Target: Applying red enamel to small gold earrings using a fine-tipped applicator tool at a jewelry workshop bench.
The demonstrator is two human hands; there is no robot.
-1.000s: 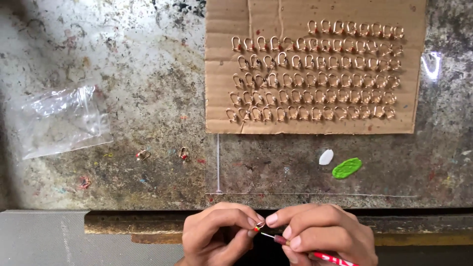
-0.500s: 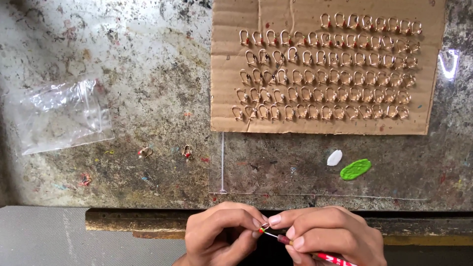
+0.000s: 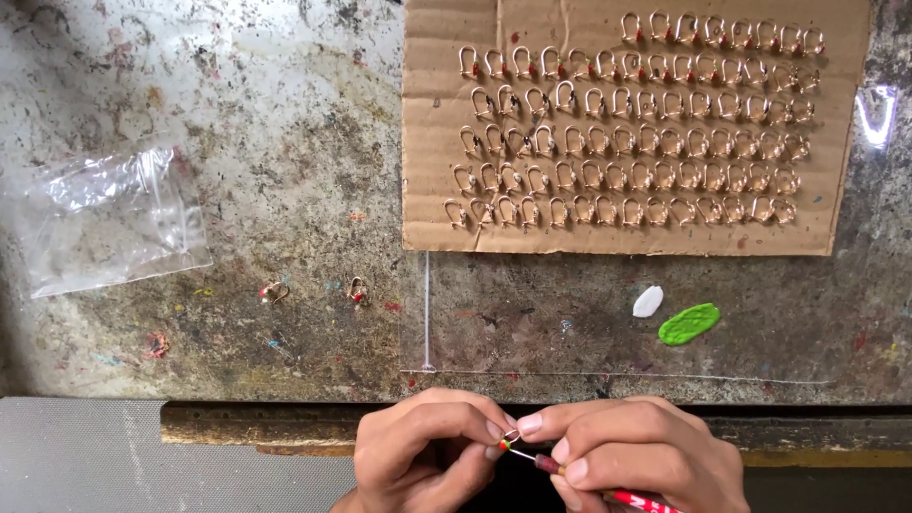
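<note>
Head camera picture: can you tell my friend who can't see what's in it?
Two hands meet at a worn workbench: the left hand pinches a small gold ring, the right hand touches it with a thin red-handled tool. Behind lies cardboard with rows of similar rings.

Two bare hands in shot at the bottom edge: the left hand (image 3: 427,456) and the right hand (image 3: 636,461). No gloves on either, no rings showing, no watch or bracelet in sight. Fingernails are short and plain, unpainted, a few catching the light. Wrists run off the frame's lower edge, so no sleeve or cuff comes into view
</note>
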